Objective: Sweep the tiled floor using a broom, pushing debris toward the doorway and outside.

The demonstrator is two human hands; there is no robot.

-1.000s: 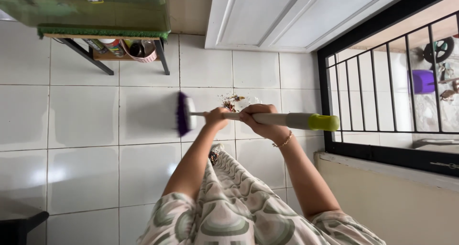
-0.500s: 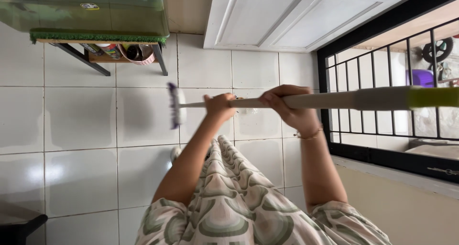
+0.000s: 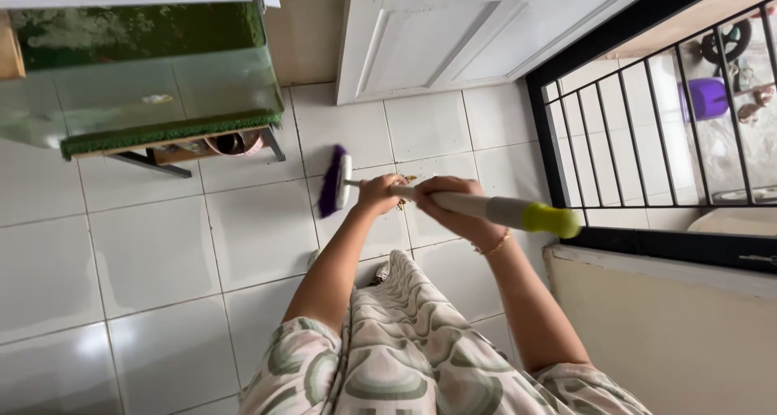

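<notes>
Both my hands grip the pale handle of a broom (image 3: 494,208) held across the view. My left hand (image 3: 378,194) holds the handle near the head. My right hand (image 3: 449,207) holds it further back, with a thin bracelet on the wrist. The purple-bristled broom head (image 3: 333,181) rests on the white tiled floor (image 3: 154,253). The handle ends in a yellow-green cap (image 3: 552,219) at the right. A small pile of brown debris (image 3: 404,180) peeks out behind my hands on the tiles.
A glass tank (image 3: 146,75) on a green mat stands on a dark-legged stand at upper left, with items on a shelf below. A white door (image 3: 486,26) is ahead. A black barred gate (image 3: 647,123) fills the right, a beige low wall (image 3: 664,334) beneath it.
The broom swung back down after being raised toward me; its head has shifted slightly right and now sits on the tiles nearer the door. The view has tilted, showing more of the tank.
</notes>
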